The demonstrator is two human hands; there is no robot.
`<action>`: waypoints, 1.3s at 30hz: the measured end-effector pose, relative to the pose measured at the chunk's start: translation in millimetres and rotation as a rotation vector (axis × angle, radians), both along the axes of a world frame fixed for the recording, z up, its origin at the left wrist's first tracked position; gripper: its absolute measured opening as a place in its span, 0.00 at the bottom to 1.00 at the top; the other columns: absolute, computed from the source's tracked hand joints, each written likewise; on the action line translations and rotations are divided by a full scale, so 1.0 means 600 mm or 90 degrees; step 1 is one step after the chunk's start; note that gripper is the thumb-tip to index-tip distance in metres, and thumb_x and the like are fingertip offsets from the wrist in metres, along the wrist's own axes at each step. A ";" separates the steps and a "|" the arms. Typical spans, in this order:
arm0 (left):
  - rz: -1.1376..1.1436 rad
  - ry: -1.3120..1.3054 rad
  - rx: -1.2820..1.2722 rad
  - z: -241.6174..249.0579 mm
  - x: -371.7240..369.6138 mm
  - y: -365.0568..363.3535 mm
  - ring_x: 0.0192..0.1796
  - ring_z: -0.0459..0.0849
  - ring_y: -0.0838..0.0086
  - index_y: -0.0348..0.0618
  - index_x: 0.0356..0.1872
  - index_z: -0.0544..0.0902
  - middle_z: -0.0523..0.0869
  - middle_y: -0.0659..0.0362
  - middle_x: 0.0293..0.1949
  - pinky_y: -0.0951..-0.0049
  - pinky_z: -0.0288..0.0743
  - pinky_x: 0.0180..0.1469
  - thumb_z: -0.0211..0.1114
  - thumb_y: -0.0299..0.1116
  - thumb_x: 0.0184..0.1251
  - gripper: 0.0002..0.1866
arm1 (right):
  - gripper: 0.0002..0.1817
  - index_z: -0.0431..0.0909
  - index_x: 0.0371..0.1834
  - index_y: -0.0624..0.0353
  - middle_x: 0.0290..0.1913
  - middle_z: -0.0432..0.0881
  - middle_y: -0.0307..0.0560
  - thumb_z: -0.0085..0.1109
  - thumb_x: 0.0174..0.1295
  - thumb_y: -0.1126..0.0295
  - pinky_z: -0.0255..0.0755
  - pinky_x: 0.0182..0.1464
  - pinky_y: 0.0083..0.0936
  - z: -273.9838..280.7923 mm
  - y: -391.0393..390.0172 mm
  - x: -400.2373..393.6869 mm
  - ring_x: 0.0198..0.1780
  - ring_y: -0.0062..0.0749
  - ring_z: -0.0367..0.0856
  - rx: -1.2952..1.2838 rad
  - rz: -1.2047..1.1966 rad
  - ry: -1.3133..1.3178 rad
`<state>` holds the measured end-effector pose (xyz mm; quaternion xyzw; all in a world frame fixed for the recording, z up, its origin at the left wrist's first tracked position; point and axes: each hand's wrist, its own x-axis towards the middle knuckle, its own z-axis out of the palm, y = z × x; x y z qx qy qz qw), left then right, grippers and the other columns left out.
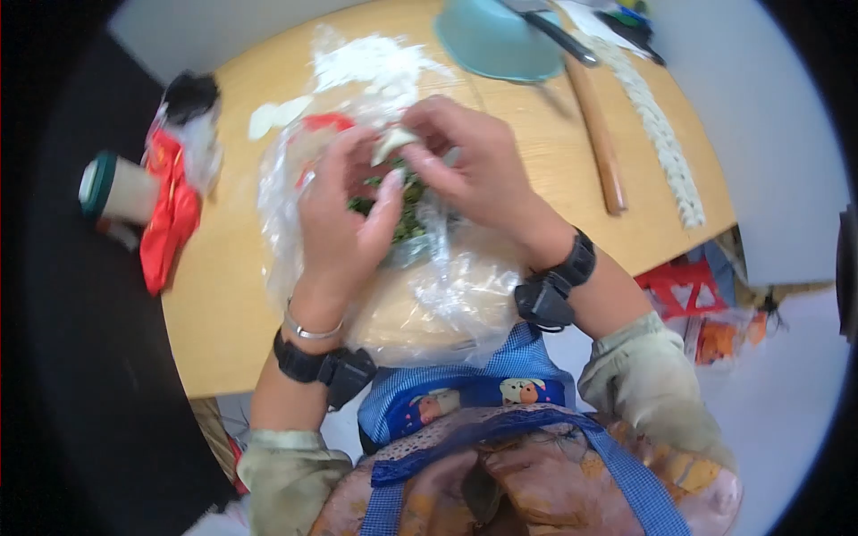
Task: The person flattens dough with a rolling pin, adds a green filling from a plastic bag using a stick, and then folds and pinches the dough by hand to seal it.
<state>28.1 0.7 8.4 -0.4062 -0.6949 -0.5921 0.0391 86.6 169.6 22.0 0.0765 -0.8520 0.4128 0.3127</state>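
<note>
Between my two hands is a small folded dumpling [391, 143] of pale dough, pinched at the fingertips. My left hand [344, 201] is curled around its left side, thumb pointing up. From the right, my right hand [483, 170] closes its thumb and fingers on the dough. Below them, chopped green filling [407, 219] lies in a clear plastic bag [438, 295], partly hidden by my hands. Just beyond my fingers, floury white dough wrappers [366, 67] are spread on the table, with a pair of loose wrappers [277, 116] to their left.
A teal bowl [483, 49] stands at the back, a black-handled knife [563, 37] across it. To the right lie a wooden rolling pin [596, 147] and a long row of pale dough pieces [657, 134]. A green-lidded jar [130, 189] and red bag [170, 201] are at left.
</note>
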 end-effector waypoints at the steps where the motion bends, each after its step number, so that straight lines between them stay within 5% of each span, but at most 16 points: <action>1: 0.018 0.002 -0.009 0.002 0.001 -0.002 0.50 0.86 0.72 0.38 0.60 0.75 0.84 0.54 0.51 0.75 0.80 0.50 0.65 0.19 0.65 0.22 | 0.12 0.80 0.48 0.63 0.35 0.85 0.45 0.65 0.62 0.75 0.80 0.37 0.23 0.000 0.005 -0.002 0.35 0.26 0.86 0.030 -0.017 0.026; 6: 0.001 0.011 0.009 -0.010 -0.002 -0.001 0.54 0.84 0.71 0.39 0.65 0.72 0.81 0.54 0.57 0.69 0.79 0.59 0.61 0.17 0.67 0.25 | 0.10 0.80 0.44 0.62 0.32 0.83 0.44 0.67 0.60 0.74 0.78 0.37 0.22 0.073 0.047 0.058 0.33 0.25 0.84 0.001 -0.043 0.084; 9: -0.006 0.029 0.004 -0.022 -0.007 -0.005 0.47 0.85 0.71 0.38 0.65 0.72 0.83 0.53 0.53 0.73 0.79 0.51 0.62 0.17 0.65 0.26 | 0.10 0.80 0.45 0.61 0.34 0.84 0.41 0.68 0.61 0.75 0.78 0.38 0.20 0.119 0.132 0.127 0.35 0.21 0.84 0.080 -0.137 0.152; 14: 0.040 -0.009 -0.036 -0.020 -0.008 -0.007 0.47 0.84 0.71 0.36 0.62 0.74 0.84 0.52 0.53 0.72 0.79 0.51 0.59 0.18 0.67 0.22 | 0.08 0.80 0.48 0.65 0.41 0.84 0.38 0.64 0.68 0.75 0.82 0.44 0.19 0.125 0.415 0.234 0.41 0.18 0.84 -0.060 -0.268 0.078; 18: 0.071 -0.026 -0.069 -0.024 -0.010 -0.007 0.45 0.84 0.72 0.35 0.60 0.75 0.85 0.53 0.51 0.73 0.79 0.50 0.58 0.18 0.68 0.19 | 0.08 0.81 0.44 0.62 0.37 0.84 0.36 0.65 0.69 0.68 0.77 0.40 0.19 0.078 0.559 0.299 0.36 0.16 0.80 -0.011 -0.427 -0.036; 21: 0.073 -0.036 -0.059 -0.032 -0.010 0.000 0.43 0.84 0.73 0.34 0.58 0.76 0.85 0.53 0.50 0.74 0.79 0.48 0.58 0.18 0.68 0.18 | 0.16 0.84 0.42 0.56 0.32 0.84 0.47 0.70 0.55 0.59 0.75 0.38 0.36 0.059 0.583 0.274 0.35 0.37 0.83 0.189 -0.532 -0.187; 24: 0.070 -0.033 -0.077 -0.031 -0.011 0.003 0.43 0.84 0.74 0.34 0.57 0.76 0.84 0.53 0.48 0.75 0.79 0.48 0.58 0.18 0.68 0.16 | 0.15 0.84 0.40 0.55 0.34 0.85 0.50 0.69 0.53 0.60 0.76 0.42 0.40 0.041 0.590 0.195 0.40 0.45 0.84 0.237 -0.496 -0.227; 30: 0.093 -0.042 -0.101 -0.031 -0.020 -0.002 0.42 0.83 0.75 0.35 0.57 0.76 0.84 0.54 0.47 0.76 0.78 0.47 0.59 0.20 0.68 0.16 | 0.11 0.83 0.38 0.53 0.38 0.86 0.52 0.68 0.53 0.64 0.76 0.45 0.42 0.002 0.609 0.028 0.45 0.48 0.84 0.126 -0.461 -0.327; 39: 0.101 -0.097 -0.113 -0.038 -0.023 -0.009 0.41 0.83 0.73 0.35 0.57 0.75 0.84 0.52 0.47 0.75 0.78 0.46 0.59 0.19 0.67 0.17 | 0.07 0.83 0.36 0.54 0.38 0.86 0.52 0.64 0.55 0.68 0.74 0.45 0.46 -0.033 0.610 -0.038 0.45 0.51 0.84 0.261 -0.543 -0.308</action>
